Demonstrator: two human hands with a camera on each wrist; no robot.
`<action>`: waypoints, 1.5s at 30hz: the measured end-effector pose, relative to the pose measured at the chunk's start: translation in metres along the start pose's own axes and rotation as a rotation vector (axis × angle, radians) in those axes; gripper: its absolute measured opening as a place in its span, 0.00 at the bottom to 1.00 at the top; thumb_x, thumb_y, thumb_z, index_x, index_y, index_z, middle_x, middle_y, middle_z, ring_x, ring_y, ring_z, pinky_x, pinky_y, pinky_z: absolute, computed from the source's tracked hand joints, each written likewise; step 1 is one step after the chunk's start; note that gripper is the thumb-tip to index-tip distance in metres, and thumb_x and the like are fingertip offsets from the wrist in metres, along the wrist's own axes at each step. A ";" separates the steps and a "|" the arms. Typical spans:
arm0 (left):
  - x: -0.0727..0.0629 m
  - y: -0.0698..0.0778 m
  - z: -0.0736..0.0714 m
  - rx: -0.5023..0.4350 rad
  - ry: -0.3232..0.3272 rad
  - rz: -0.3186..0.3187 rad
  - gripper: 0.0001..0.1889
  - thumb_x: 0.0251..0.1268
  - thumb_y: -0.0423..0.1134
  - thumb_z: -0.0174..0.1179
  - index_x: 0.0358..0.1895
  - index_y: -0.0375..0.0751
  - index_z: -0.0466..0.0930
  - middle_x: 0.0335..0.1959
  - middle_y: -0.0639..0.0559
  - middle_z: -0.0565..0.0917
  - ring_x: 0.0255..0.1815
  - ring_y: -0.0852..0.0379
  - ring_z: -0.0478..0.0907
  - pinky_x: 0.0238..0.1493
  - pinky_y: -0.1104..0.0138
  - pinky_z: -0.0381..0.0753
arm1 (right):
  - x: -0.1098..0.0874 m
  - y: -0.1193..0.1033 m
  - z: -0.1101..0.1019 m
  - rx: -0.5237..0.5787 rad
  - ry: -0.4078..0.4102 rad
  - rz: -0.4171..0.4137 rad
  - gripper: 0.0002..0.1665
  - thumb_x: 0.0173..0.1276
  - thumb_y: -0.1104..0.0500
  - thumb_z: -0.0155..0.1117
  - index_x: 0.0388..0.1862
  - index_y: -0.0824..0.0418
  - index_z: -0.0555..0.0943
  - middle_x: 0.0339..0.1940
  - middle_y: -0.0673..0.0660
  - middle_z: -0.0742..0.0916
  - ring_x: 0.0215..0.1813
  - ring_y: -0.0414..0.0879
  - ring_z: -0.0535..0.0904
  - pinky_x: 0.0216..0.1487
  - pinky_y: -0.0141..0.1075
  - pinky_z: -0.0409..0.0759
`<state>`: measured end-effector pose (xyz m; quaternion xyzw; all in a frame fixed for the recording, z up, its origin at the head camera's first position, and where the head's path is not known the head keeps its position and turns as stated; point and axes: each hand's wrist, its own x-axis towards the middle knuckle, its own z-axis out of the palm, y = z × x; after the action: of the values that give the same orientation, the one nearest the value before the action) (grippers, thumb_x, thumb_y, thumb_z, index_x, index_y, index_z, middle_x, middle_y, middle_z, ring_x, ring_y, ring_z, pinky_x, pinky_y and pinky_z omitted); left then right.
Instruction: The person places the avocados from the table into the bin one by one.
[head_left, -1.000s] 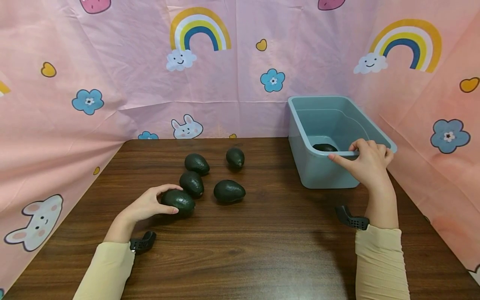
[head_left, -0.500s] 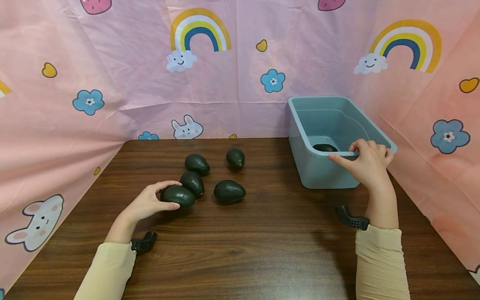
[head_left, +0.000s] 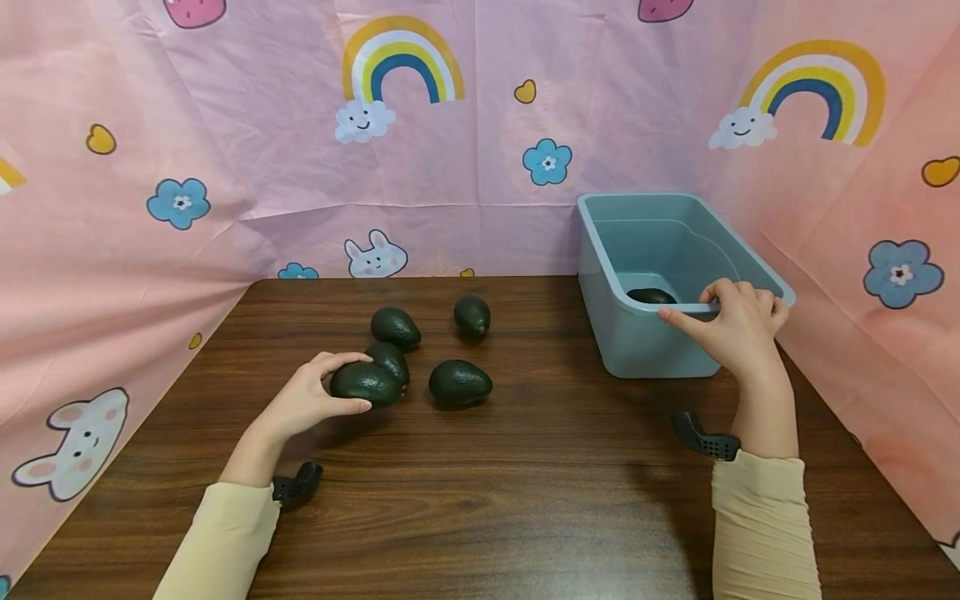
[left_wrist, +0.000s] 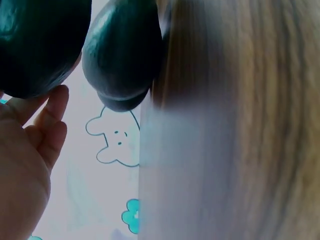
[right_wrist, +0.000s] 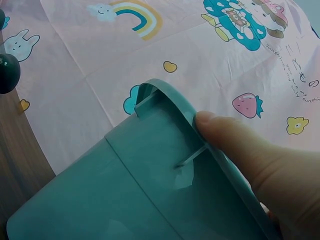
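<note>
Between thumb and fingers my left hand (head_left: 303, 404) grips a dark green avocado (head_left: 365, 386), raised a little above the table. In the left wrist view this avocado (left_wrist: 40, 45) fills the upper left corner, above the curled fingers. Just behind it, partly covered, lies another avocado (head_left: 390, 358). My right hand (head_left: 742, 329) holds the near rim of a blue-green plastic bin (head_left: 648, 346), thumb outside and fingers over the edge. In the right wrist view the thumb presses on the rim of the bin (right_wrist: 100, 190). One avocado (head_left: 651, 296) shows inside the bin, partly hidden by the rim.
More avocados lie on the wooden table (head_left: 480, 500): one at the back left (head_left: 395, 327), one at the back middle (head_left: 472, 316) and one nearer the front (head_left: 460, 382). A pink patterned cloth (head_left: 480, 167) hangs behind and along both sides.
My left hand has lifted its avocado off the table and shifted slightly right and away from me. The right hand and the bin have stayed put.
</note>
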<state>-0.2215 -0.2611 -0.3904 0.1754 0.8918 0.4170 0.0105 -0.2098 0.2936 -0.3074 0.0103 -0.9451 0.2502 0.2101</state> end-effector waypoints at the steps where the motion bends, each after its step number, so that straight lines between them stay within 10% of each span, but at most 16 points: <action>1: 0.001 0.001 0.001 0.003 0.001 0.000 0.34 0.47 0.49 0.76 0.61 0.50 0.76 0.52 0.44 0.70 0.49 0.47 0.69 0.46 0.52 0.72 | 0.000 0.000 0.000 0.000 0.000 -0.001 0.39 0.56 0.32 0.66 0.42 0.67 0.72 0.37 0.64 0.71 0.46 0.68 0.59 0.55 0.65 0.39; 45: 0.036 0.046 0.029 0.021 0.064 0.041 0.34 0.41 0.57 0.76 0.58 0.58 0.78 0.53 0.47 0.70 0.65 0.40 0.50 0.54 0.40 0.63 | -0.002 -0.004 -0.002 0.002 0.001 -0.006 0.38 0.58 0.34 0.66 0.41 0.67 0.71 0.36 0.64 0.71 0.45 0.67 0.58 0.53 0.63 0.39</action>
<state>-0.2368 -0.2008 -0.3707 0.1801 0.8921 0.4133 -0.0285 -0.2063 0.2910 -0.3050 0.0133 -0.9447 0.2504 0.2113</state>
